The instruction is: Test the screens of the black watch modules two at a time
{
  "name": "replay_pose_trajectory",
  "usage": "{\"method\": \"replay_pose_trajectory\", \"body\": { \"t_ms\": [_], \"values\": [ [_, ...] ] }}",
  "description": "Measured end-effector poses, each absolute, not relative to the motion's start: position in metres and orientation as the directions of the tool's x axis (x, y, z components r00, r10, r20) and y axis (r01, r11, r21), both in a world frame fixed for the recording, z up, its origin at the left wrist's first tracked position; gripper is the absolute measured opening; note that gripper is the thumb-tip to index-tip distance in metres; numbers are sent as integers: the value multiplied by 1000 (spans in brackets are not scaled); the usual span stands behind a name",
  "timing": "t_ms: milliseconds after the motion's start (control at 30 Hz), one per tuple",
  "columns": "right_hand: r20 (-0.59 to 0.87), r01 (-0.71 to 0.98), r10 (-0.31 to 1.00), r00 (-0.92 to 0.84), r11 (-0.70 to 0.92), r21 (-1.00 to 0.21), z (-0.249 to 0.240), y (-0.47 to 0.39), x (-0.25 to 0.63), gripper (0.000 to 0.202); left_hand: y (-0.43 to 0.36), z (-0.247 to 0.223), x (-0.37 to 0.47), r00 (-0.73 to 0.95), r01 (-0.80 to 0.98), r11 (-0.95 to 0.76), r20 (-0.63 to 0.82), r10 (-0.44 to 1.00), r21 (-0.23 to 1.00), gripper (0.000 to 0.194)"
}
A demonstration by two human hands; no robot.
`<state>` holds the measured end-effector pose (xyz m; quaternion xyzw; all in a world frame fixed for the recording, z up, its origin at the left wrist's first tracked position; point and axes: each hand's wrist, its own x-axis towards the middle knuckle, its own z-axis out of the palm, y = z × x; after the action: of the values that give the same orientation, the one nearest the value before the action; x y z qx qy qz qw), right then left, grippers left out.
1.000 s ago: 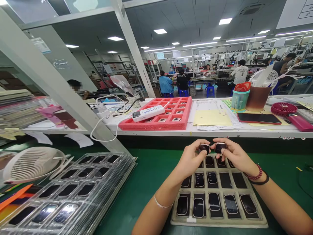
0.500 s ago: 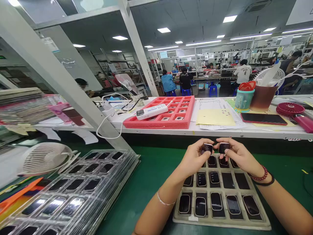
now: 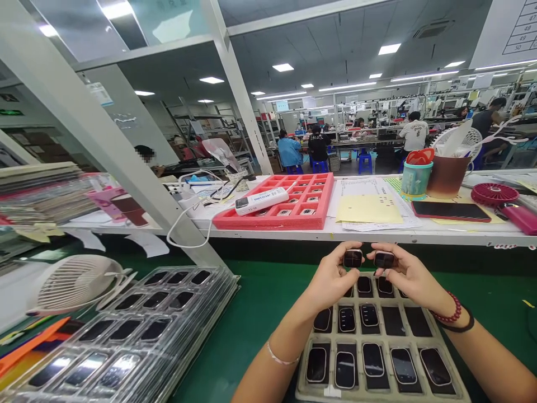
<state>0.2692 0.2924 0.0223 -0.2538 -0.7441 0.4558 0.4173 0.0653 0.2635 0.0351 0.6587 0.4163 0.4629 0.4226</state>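
My left hand [image 3: 335,277] pinches a small dark-screened watch [image 3: 353,258] between thumb and fingers. Beside it, a second watch [image 3: 383,259] is gripped by my right hand [image 3: 409,274]. The two watches are close together but apart, screens facing me, above the far edge of a beige tray [image 3: 331,338]. Rows of watches lie in that tray's compartments; two compartments in the middle row, toward the right, show only dark lining. Some screens in the tray are lit with small text. My fingers cover part of the tray's far row.
Stacked clear trays [image 3: 210,313] of dark screens stand at left, near a white fan [image 3: 78,282]. On the shelf are a red foam tray [image 3: 272,223], papers [image 3: 369,209], a phone [image 3: 451,211] and cups [image 3: 416,179]. People sit in the background.
The view has tilted up slightly, so things sit lower in the picture. The watch in my left hand has turned more level and now shows a cross-like pattern on its screen.
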Motion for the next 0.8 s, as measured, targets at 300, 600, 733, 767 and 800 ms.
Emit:
{"method": "replay_pose_trajectory", "body": {
  "t_ms": [300, 600, 733, 767, 800],
  "values": [
    [346, -50, 767, -540, 381, -923, 20, 295, 271, 42, 264, 37, 65, 221, 148, -295, 259, 940, 944, 39],
    [312, -127, 759, -572, 294, -947, 23, 297, 271, 35, 264, 40, 65, 241, 88, -280, 253, 937, 956, 36],
    [319, -128, 762, -563, 301, -945, 20, 299, 271, 44, 267, 40, 63, 249, 56, -262, 241, 938, 963, 49],
    [322, -125, 762, -562, 306, -944, 20, 299, 272, 45, 268, 40, 63, 251, 48, -265, 245, 936, 963, 52],
    [323, -123, 761, -563, 310, -943, 19, 299, 272, 46, 269, 39, 62, 253, 46, -268, 248, 935, 962, 54]
  ]
}}
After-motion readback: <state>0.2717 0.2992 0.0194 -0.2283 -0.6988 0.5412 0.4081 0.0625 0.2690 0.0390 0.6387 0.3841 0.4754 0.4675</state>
